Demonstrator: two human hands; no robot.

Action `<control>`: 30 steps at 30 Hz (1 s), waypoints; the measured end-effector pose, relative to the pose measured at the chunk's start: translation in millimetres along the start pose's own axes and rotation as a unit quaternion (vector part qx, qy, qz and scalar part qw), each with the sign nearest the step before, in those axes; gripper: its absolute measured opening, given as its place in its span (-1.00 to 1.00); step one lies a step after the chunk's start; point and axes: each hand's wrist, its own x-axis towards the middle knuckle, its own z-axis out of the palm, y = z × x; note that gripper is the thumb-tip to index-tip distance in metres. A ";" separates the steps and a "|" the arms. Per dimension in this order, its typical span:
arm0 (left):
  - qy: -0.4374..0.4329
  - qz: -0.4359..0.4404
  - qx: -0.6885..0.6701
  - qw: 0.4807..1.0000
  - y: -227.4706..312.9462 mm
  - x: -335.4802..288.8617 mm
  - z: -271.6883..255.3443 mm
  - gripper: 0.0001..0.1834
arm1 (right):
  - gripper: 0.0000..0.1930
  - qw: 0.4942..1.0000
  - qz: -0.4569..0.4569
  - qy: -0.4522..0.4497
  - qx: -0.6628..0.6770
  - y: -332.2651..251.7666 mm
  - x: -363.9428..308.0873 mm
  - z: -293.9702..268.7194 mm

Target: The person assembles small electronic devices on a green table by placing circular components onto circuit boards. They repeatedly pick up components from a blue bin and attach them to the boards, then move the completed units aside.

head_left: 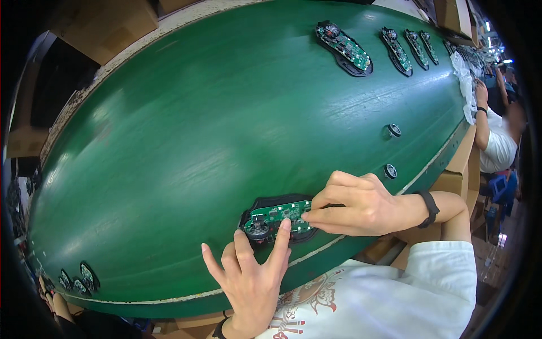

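A black contoured shell (262, 203) holding a green circuit board (275, 213) lies near the front edge of the green work surface. It looks like the lower half of a computer mouse. A round dark wheel (258, 230) sits at its left end. My left hand (250, 277) rests its index fingertip on the board, with another fingertip beside the wheel and the remaining fingers spread. Bent over the right end of the board is my right hand (361, 206), its fingers pinched together. Those fingers hide that end of the shell and whatever they hold.
Two loose black-rimmed wheels (394, 130) lie right of the middle. At the far right is a row of similar shells with boards (347, 50); more (87, 276) lie at the far left. Another person's arm (481, 116) reaches in at the right. Cardboard boxes (101, 25) stand beyond the surface.
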 end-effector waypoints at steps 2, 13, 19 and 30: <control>0.008 0.005 0.003 1.000 2.1 1.9 -0.2 -0.37 | -0.77 1.000 -0.012 0.001 -0.016 -0.4 -1.0 -0.3; 0.009 0.035 -0.169 0.985 -18.7 2.4 -15.8 -0.25 | -0.57 0.970 -0.108 -0.104 -0.192 -21.2 -9.6 -16.3; 0.072 -0.100 -0.095 0.988 -94.8 -29.1 -46.8 -0.19 | -0.44 0.941 -0.141 -0.130 -0.280 -7.6 -7.3 -26.3; 0.032 -0.464 0.110 0.878 -289.2 -118.7 -39.3 -0.04 | -0.48 0.932 0.122 -0.018 -0.340 68.4 46.3 -47.2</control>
